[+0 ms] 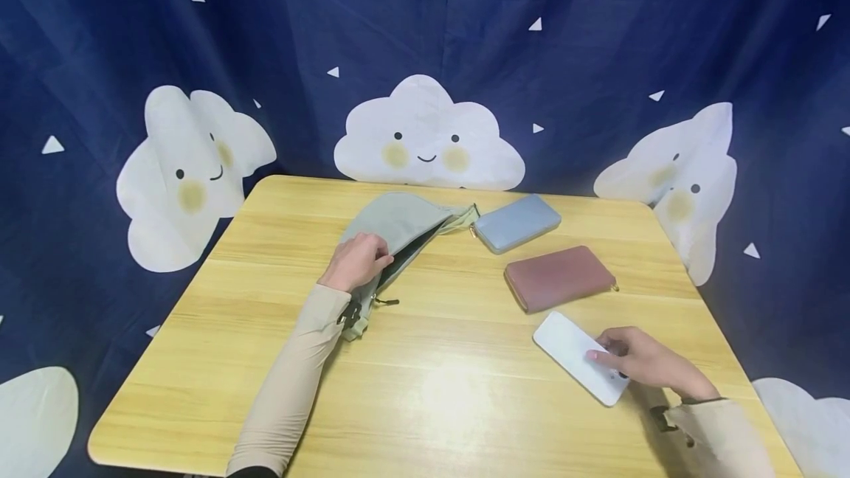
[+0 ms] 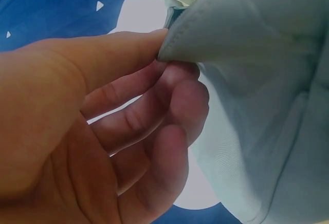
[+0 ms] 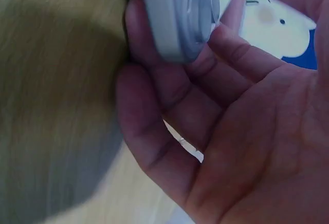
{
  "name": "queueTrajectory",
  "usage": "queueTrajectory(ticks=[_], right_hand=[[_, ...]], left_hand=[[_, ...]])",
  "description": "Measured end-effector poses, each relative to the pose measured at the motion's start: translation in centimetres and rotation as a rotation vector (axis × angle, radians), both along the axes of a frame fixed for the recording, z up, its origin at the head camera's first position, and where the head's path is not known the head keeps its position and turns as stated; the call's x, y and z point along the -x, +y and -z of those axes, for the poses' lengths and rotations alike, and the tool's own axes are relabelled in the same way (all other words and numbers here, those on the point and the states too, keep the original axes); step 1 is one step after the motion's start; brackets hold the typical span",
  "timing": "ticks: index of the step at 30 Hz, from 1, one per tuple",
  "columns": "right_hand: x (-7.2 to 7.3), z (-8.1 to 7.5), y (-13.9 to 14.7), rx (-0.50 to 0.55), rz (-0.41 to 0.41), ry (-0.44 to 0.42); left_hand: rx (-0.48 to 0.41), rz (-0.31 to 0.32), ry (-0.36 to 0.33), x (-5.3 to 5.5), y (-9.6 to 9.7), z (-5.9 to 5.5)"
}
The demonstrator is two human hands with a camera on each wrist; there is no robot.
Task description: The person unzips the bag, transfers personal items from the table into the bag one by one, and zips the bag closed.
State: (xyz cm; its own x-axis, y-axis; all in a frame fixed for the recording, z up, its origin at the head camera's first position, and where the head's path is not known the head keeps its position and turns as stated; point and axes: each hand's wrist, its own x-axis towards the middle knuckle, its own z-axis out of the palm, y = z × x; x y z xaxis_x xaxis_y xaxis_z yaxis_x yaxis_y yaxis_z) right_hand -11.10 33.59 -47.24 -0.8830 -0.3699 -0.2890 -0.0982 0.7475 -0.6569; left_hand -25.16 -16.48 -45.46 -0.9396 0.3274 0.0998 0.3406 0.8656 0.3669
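- Grey bag (image 1: 393, 216), left of centre: mouth open, contents too dark to tell; left hand (image 1: 357, 260) pinches its edge, thumb against fingers.
- White phone (image 1: 574, 356), near right: gripped by right hand (image 1: 647, 365), thumb opposite fingers.
- Blue wallet (image 1: 519, 223), far; maroon wallet (image 1: 561, 277), right: closed, contents hidden.

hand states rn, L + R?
Left hand: closed, pinching the edge of the grey-green bag.
Right hand: closed, holding the white phone by one end.
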Motion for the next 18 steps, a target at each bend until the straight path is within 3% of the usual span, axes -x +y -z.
queueTrajectory(ticks=[5, 12, 18], right_hand=[[0.2, 0.0, 1.0, 0.14, -0.036, -0.108], [0.4, 0.4, 1.8, 0.274, -0.09, -0.194], [0.8, 0.7, 2.4, 0.467, -0.137, -0.364]], left_hand=[[0.003, 0.0, 0.002, 0.0, 0.0, 0.0], [0.0, 0.001, -0.007, -0.1, 0.1, -0.1], [0.002, -0.002, -0.012, -0.1, 0.1, -0.2]])
